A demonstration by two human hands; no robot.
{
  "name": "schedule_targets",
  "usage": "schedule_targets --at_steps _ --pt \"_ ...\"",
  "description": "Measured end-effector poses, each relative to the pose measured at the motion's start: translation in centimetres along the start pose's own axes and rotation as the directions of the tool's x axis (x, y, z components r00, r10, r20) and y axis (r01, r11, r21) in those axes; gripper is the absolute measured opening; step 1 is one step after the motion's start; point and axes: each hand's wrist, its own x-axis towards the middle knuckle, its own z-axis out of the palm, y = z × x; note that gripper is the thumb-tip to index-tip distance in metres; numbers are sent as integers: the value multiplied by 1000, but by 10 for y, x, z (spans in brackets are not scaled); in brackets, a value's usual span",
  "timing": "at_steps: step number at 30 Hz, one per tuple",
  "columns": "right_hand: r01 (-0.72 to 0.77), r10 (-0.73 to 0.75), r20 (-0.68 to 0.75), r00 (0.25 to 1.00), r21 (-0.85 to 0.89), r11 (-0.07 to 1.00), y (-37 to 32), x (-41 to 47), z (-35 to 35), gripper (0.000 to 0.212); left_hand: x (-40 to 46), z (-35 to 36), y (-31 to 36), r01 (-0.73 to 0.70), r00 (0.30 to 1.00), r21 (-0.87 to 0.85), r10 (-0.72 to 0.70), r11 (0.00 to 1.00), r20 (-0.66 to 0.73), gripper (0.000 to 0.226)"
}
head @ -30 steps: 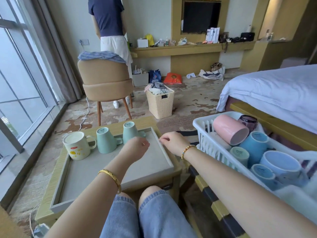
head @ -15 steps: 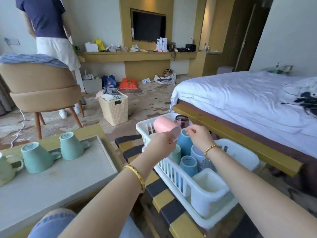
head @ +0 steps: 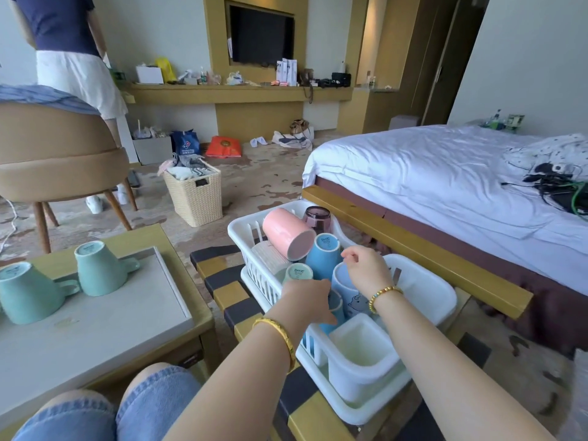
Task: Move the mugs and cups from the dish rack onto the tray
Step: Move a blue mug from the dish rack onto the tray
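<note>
Head view: both hands were seen inside the rack [head: 254, 224]. Left hand [head: 307, 297] was wrapped around a blue cup [head: 334, 308]; right hand [head: 366, 265] hung loosely curled, empty, over a blue mug [head: 345, 281]. Two green mugs [head: 95, 268] sat inverted on the tray [head: 171, 281].

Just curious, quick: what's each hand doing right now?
Left hand: closing on a small blue cup in the dish rack.
Right hand: loosely curled, empty.

White-sheeted bed [head: 445, 173], tan chair [head: 57, 154], wall television [head: 261, 36], patterned carpet [head: 254, 183]
</note>
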Motion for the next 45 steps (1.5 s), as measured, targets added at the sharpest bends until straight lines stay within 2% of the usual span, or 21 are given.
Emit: schedule_targets --at_steps 2,3,7,9,11,18,21,25,28,30,33,36,38,45 --pt "-45 37 -80 996 -106 993 3 3 -5 32 1 3 1 13 999 19 -13 1000 -31 56" --pt "-82 71 -72 995 -158 984 5 3 -6 33 1 3 1 17 999 16 -16 1000 -48 56" --pt "-108 180 172 969 -361 926 7 1 -2 44 1 5 -1 23 996 -15 -24 1000 -89 55" --pt "-87 188 237 953 -379 921 7 1 3 54 0 6 -1 21 995 -17 -23 1000 -94 55" --pt "-89 188 241 952 -371 925 8 2 5 58 0 4 -1 9 996 -22 -11 1000 -91 55" --pt "-180 231 186 955 -255 950 10 8 6 53 -1 -19 -14 -48 994 -246 23 968 -104 55" --pt "-128 142 92 986 -147 981 5 7 7 45 -4 -32 -27 -34 994 -429 -13 903 -106 66" --pt "82 -82 -25 996 38 996 -7 0 5 31 -11 -48 -41 -36 984 -620 -82 784 -160 73" --pt "113 -115 1 993 198 974 -17 -7 3 32 -15 -58 -49 -37 975 -726 -134 687 -177 69" --pt "101 -104 1 995 238 966 -21 -11 4 33 -18 -61 -51 -51 969 -755 -149 653 -194 60" --pt "162 -159 -30 987 168 973 -25 -16 4 38 -22 -63 -56 -52 955 -756 -188 653 -229 64" --pt "262 -261 -30 965 137 955 -33 -17 2 28 -31 -71 -70 -52 915 -722 -256 690 -311 65" --pt "326 -327 -6 945 96 941 -44 -12 0 31 -39 -79 -80 -59 893 -722 -287 690 -347 62" --pt "533 -530 84 844 -241 811 -103 7 12 32 -72 -107 -126 -69 830 -664 -326 745 -452 57"
